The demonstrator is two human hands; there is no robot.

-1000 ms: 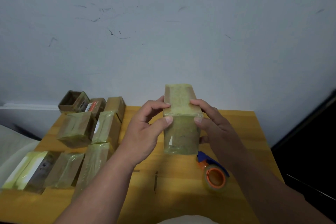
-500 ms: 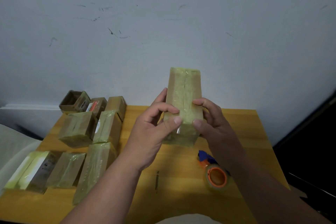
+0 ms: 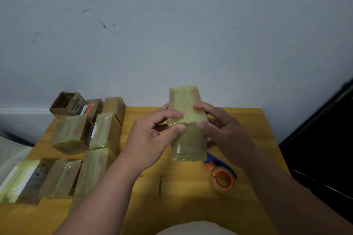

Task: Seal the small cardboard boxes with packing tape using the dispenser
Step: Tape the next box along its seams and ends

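Scuffed grey wall fills the upper field; below it a yellow wooden table (image 3: 248, 120) carries the work. Above its middle I hold one taped cardboard box (image 3: 188, 120) off the surface, between my two hands and directly ahead of me. Its long axis runs away from me and tilts upward toward the wall, so one narrow end faces me and hangs lower while the long top face slopes up behind it. My left hand (image 3: 152, 135) grips the box from its left side, forefinger curled over the top face and thumb pressed on the near face just below the edge. My right hand (image 3: 223, 129) mirrors this from the right side, its fingers (image 3: 200, 106) bent over the top face and its thumb on the near face. Both hands are closed on the box, neither nearer to it than the other. Glossy tape covers the near end and the top face, so I judge that I am pressing the wrap down along that edge. The tape dispenser (image 3: 222, 178), with orange core and blue handle, lies on the table just beside and below my right forearm, nearer that hand than the left, and untouched. Other wrapped boxes (image 3: 91, 150) lie in rows at the table's left, with one open box (image 3: 65, 104) at the far corner.
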